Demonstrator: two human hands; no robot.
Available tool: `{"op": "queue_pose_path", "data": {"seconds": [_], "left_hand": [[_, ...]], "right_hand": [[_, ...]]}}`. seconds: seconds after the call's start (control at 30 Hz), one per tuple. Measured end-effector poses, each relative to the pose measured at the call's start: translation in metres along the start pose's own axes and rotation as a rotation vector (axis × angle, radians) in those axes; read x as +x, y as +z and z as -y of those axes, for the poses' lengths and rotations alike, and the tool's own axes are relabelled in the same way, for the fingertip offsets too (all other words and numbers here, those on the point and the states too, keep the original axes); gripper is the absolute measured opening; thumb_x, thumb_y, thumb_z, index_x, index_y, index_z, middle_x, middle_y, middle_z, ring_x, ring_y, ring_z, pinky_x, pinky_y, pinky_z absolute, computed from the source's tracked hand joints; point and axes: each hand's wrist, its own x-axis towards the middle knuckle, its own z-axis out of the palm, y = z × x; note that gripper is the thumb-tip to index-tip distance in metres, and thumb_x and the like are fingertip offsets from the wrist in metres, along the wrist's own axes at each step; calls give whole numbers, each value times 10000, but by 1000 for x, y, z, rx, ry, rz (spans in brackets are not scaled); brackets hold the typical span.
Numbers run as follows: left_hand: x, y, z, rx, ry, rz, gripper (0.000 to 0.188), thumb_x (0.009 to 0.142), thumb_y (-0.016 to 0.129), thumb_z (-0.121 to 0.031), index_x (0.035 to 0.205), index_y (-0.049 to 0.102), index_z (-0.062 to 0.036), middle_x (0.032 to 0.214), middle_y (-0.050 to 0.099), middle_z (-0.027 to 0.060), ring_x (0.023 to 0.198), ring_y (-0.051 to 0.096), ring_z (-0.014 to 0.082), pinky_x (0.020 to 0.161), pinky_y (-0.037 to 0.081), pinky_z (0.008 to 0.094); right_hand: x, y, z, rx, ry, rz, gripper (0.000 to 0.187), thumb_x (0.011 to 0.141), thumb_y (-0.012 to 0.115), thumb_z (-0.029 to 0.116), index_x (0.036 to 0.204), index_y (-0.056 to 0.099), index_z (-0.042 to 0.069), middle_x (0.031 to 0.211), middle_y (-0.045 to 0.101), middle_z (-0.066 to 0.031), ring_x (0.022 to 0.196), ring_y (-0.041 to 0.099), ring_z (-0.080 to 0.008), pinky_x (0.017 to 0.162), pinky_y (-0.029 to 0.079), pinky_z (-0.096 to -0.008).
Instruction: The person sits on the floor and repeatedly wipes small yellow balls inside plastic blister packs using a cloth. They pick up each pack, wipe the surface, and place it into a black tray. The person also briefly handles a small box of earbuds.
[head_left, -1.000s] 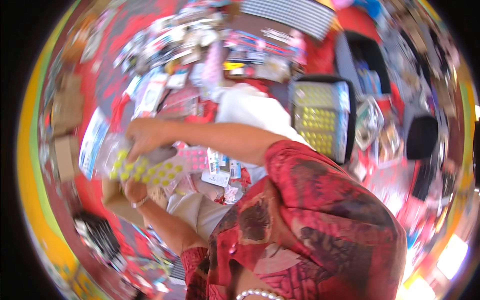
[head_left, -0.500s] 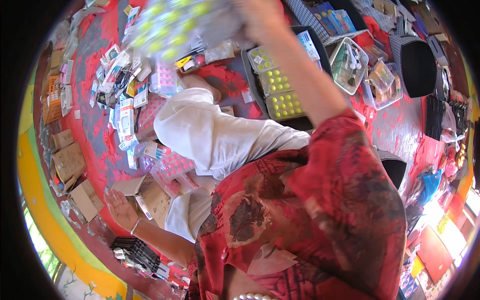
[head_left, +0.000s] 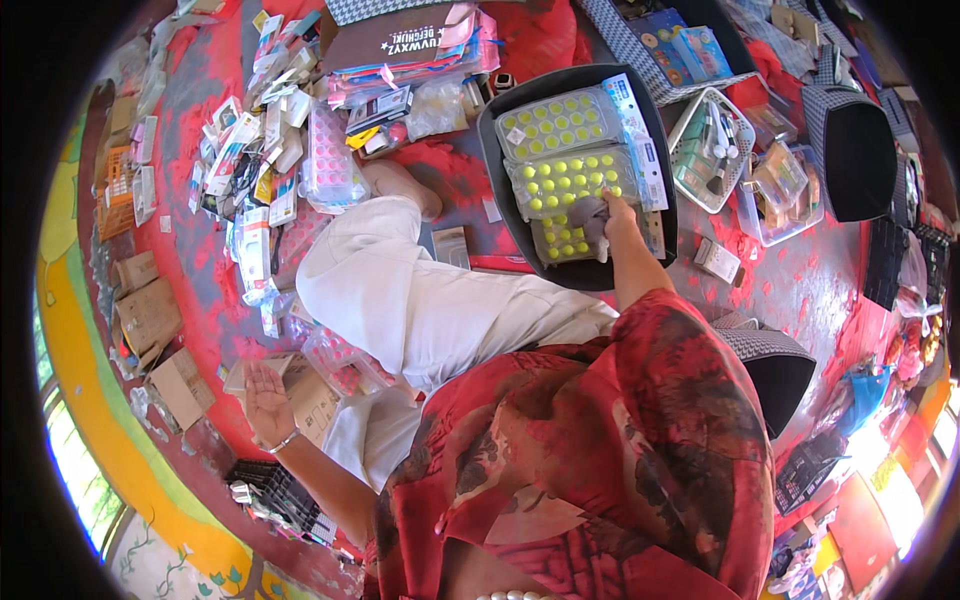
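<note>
My right hand (head_left: 620, 212) is closed on a crumpled grey cloth (head_left: 591, 222). It is over a dark bin (head_left: 487, 150), and the cloth hangs down against the trays inside. Clear plastic trays of round yellow-green balls (head_left: 572, 183) lie in the bin, one behind another; hand and cloth cover part of the nearest. Flat blue-and-white packages (head_left: 640, 150) stand along the bin's right side. At the lower left my left hand (head_left: 267, 405) is open and holds nothing, palm up with fingers stretched, beside an open cardboard box (head_left: 315, 400).
Left of my leg lies a heap of small boxes and packets (head_left: 245, 160), with a tray of pink balls (head_left: 328, 150). Stacked colourful folders (head_left: 410, 60) are ahead. A white basket of brushes (head_left: 745, 165) and a clear container (head_left: 780, 225) stand right of the bin.
My right hand has come down from the upper middle to the bin. The tray of yellow-green balls it held aloft has left it; the grey cloth remains. My left hand moved slightly and stays open.
</note>
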Motion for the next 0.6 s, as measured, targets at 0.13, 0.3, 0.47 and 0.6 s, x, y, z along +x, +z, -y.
{"op": "queue_pose_path", "data": {"seconds": [0.13, 0.3, 0.47, 0.6], "left_hand": [[-9, -2, 4, 77, -50, -5, 409, 915, 405, -139, 1303, 357, -20, 1305, 427, 112, 1184, 421, 208, 992, 351, 360], [-4, -7, 12, 33, -107, -30, 412, 919, 404, -146, 1308, 353, -21, 1291, 443, 116, 1171, 438, 214, 981, 365, 362], [5, -12, 25, 112, -214, 104, 387, 917, 412, -148, 1280, 382, -18, 1243, 480, 133, 1131, 474, 230, 959, 395, 367], [4, -17, 31, 153, -226, 137, 373, 916, 419, -166, 1258, 402, -17, 1220, 496, 139, 1112, 488, 233, 947, 410, 367]], "right_hand": [[36, -5, -23, -32, 84, -48, 376, 705, 752, 202, 959, 582, -16, 852, 584, -102, 699, 576, -229, 591, 490, -406], [38, -9, -18, -59, 23, 15, 448, 705, 749, 189, 1026, 551, -52, 947, 575, -131, 773, 574, -251, 631, 490, -393], [29, -1, -9, -136, 22, -91, 546, 689, 755, 144, 1112, 488, -75, 1046, 549, -156, 844, 569, -257, 670, 488, -381], [29, 0, -13, -85, -8, -186, 561, 675, 756, 105, 1123, 473, -79, 1058, 546, -159, 869, 567, -260, 677, 489, -385]]}}
